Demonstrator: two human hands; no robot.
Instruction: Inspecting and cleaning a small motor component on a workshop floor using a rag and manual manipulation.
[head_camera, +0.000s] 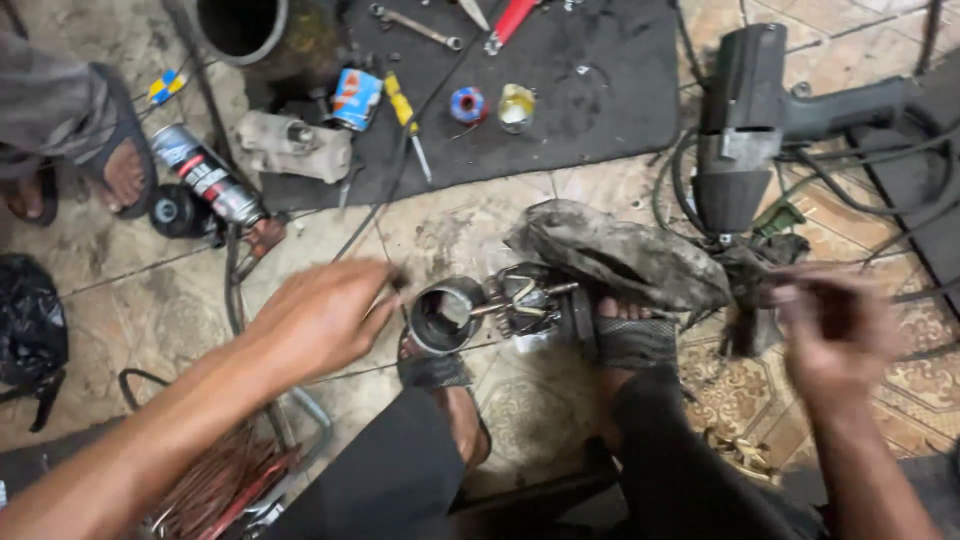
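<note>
Copper wire coil (215, 485) on grimy patterned floor tiles (150, 300) beside black mat (570, 100)

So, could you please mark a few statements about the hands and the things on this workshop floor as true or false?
1. The left hand is beside the metal cylinder. True.
2. The right hand rests on the power tool. False: it is lower down, apart from it, and blurred.
3. The spray can lies on its side. True.
4. The dirty rag lies on the black mat. False: it lies on the tiles, beside the cylinder.
</note>
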